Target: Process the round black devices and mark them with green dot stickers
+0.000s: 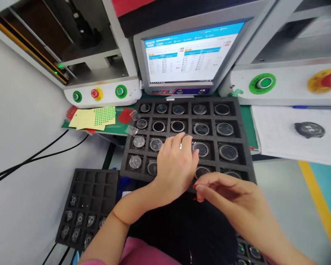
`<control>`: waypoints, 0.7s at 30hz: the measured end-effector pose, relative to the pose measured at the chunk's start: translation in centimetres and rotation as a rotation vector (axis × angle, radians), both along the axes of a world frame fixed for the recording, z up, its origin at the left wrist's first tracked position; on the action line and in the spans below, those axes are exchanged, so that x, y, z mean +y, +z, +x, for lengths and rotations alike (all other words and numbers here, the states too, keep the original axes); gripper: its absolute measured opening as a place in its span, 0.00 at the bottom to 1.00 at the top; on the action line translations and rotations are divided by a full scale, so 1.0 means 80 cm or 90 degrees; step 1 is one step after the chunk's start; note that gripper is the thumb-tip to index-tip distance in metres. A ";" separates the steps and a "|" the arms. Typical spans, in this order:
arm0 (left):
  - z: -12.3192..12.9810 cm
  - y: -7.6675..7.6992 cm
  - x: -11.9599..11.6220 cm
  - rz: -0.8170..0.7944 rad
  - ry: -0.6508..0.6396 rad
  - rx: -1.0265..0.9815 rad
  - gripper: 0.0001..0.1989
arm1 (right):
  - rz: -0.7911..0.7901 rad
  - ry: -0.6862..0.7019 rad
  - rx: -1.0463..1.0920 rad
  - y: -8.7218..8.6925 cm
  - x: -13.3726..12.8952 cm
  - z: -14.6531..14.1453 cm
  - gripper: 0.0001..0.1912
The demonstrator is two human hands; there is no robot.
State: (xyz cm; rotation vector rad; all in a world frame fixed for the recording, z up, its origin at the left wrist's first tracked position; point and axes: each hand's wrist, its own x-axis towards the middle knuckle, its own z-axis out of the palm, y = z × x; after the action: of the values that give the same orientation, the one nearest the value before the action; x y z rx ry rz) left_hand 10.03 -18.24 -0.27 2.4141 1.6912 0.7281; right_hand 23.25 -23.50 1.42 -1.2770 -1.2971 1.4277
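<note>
A black foam tray [244, 154] lies in front of me, with round watch cases [201, 129] in its compartments. My left hand [178, 162] is over the tray's middle, its fingers bent down toward a compartment in the third row. The fingertips are hidden, so what they hold cannot be made out. At the tray's near edge, my right hand [228, 195] is closed, thumb and fingers pinched together. A small red piece [195, 186] shows at its fingertips; its exact kind is unclear.
Behind the tray stands a monitor [182, 59] between two machines with buttons. Yellow sticker sheets [99, 117] and red pieces [125, 115] lie left. A black watch [309, 129] and a pen [300, 107] rest on paper at right. Another foam tray [99, 189] is lower left.
</note>
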 end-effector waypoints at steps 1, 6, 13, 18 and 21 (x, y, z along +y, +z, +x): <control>-0.002 0.000 -0.001 0.009 0.002 0.005 0.10 | 0.001 -0.011 -0.002 -0.002 -0.002 -0.006 0.10; -0.011 -0.004 -0.009 0.063 -0.015 0.036 0.13 | 0.018 -0.011 -0.055 0.001 -0.011 -0.025 0.09; -0.010 -0.010 -0.018 0.119 -0.019 0.041 0.15 | 0.048 -0.056 -0.133 -0.004 -0.008 -0.024 0.10; -0.018 -0.007 -0.012 0.058 -0.040 -0.037 0.14 | 0.108 -0.108 -0.030 -0.012 -0.014 -0.016 0.07; -0.020 -0.006 -0.006 0.037 -0.004 -0.058 0.13 | 0.122 -0.131 0.079 -0.013 -0.025 -0.021 0.09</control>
State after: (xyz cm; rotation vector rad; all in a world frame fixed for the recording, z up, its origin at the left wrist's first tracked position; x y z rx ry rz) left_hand 8.45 -18.73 -0.72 2.3836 1.6493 0.8845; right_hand 21.54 -25.49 0.39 -1.1397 -1.1536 1.1883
